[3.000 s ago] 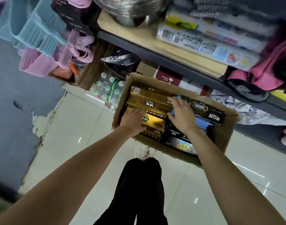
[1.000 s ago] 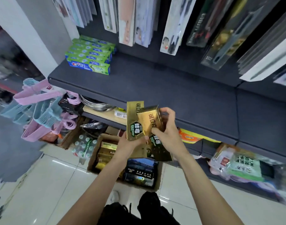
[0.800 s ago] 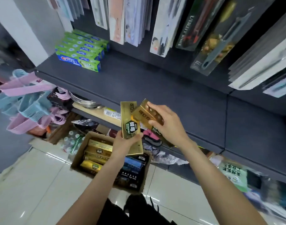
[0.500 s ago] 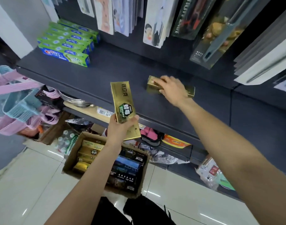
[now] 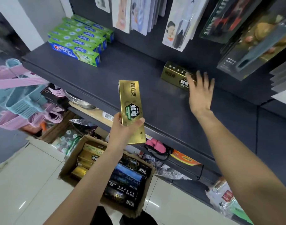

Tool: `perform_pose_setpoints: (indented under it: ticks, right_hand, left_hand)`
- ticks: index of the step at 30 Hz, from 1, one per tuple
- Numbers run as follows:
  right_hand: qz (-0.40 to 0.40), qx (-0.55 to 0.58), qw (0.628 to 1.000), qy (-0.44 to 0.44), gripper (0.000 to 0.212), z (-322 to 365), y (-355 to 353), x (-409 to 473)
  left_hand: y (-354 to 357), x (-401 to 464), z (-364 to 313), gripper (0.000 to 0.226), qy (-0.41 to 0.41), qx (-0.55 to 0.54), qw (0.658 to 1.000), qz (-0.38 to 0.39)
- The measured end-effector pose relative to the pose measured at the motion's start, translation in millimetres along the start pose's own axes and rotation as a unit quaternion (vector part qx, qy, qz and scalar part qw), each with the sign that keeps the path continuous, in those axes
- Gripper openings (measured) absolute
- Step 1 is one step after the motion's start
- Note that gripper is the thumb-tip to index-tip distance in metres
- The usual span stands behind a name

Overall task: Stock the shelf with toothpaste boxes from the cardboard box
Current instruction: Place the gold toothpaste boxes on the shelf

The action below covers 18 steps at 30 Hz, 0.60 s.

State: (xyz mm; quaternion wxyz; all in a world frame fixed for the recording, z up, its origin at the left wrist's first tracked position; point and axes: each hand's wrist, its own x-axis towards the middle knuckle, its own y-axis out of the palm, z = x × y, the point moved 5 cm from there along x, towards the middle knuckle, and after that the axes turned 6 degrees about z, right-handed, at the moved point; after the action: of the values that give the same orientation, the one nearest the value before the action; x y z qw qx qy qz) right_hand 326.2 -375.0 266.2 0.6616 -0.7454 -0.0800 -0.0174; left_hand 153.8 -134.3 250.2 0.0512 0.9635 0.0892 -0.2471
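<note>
My left hand (image 5: 124, 129) grips a gold toothpaste box (image 5: 131, 104) upright, just in front of the dark shelf (image 5: 139, 78). A second gold toothpaste box (image 5: 174, 74) lies on the shelf near its back. My right hand (image 5: 199, 93) hovers at that box's right end with fingers spread, holding nothing. On the floor below stands the open cardboard box (image 5: 69, 163), holding several gold and dark toothpaste boxes.
Green and blue toothpaste boxes (image 5: 77, 41) are stacked at the shelf's left end. Carded goods (image 5: 176, 23) hang from the back panel above. Pink and blue plastic hangers (image 5: 20, 95) hang at the left. Lower shelves hold bagged goods (image 5: 225, 197).
My right hand set one gold box down near the back of the shelf, then let it go and spread its fingers. The left hand still holds the other gold box.
</note>
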Motion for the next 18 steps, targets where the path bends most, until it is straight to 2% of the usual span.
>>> perform_pose_setpoints:
  ticks: [3,5,6,7,9,10,11,12,16,17,18]
  right_hand:
    - [-0.012,0.054,0.998,0.021,0.078,13,-12,-4]
    - [-0.033,0.159,0.987,-0.001,0.058,28,-29,-39]
    - [-0.024,0.252,0.967,-0.006,0.048,37,-39,-61]
    - [0.009,0.364,0.931,-0.006,0.040,47,-46,-84]
    - [0.120,0.552,0.825,0.026,0.037,66,-60,-124]
    - [0.167,0.614,0.770,0.048,0.039,73,-62,-140]
    - [0.191,0.650,0.732,0.063,0.040,76,-62,-153]
    - [0.195,0.670,0.713,0.072,0.042,76,-60,-163]
    - [0.187,0.701,0.679,0.109,0.043,58,-55,-177]
    - [0.199,0.694,0.683,0.110,0.042,51,-53,-177]
    - [0.211,0.683,0.691,0.107,0.041,44,-54,-175]
  left_hand:
    - [7,5,-8,0.045,-0.002,-0.003,1.000,0.017]
    - [13,7,-13,0.039,0.000,-0.001,0.999,0.036]
    - [17,6,-16,0.034,0.006,0.002,0.999,0.045]
    - [22,4,-18,0.030,0.012,0.005,0.998,0.059]
    - [36,-2,-21,0.040,0.015,-0.012,0.994,0.105]
    - [43,-4,-20,0.048,0.012,-0.029,0.991,0.127]
    - [50,-7,-18,0.053,0.015,-0.043,0.989,0.142]
    - [55,-9,-16,0.053,0.017,-0.052,0.987,0.151]
    - [73,-17,-3,0.038,0.003,-0.074,0.979,0.192]
    - [77,-19,-4,0.029,0.009,-0.043,0.980,0.193]
    - [76,-19,-5,0.023,0.040,0.035,0.983,0.177]
